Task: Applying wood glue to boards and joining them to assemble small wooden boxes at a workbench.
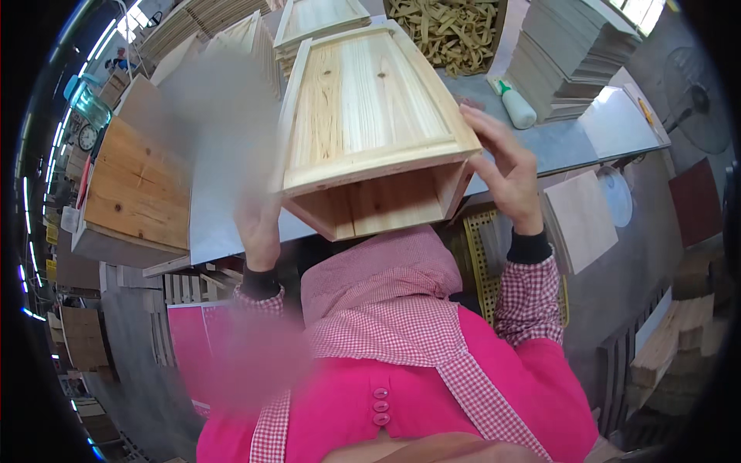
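Note:
A pale pine wooden box (370,92) with a framed panel on its upper face is tilted over the near edge of the workbench. Its open end faces me, showing the bare inside walls. My right hand (509,174) grips the box's right side near the open end, thumb at the front edge and fingers along the side. At the opposite lower corner, my left hand (261,231) holds the left side; a grey blur covers part of its fingers.
Stacked wooden panels (320,23) stand behind the box. A carton of wood-coloured strips (448,31), a glue bottle (517,106) and a tall pile of thin boards (571,62) line the bench (559,147). Left is a wooden case (135,193); below right, a yellow crate (482,262).

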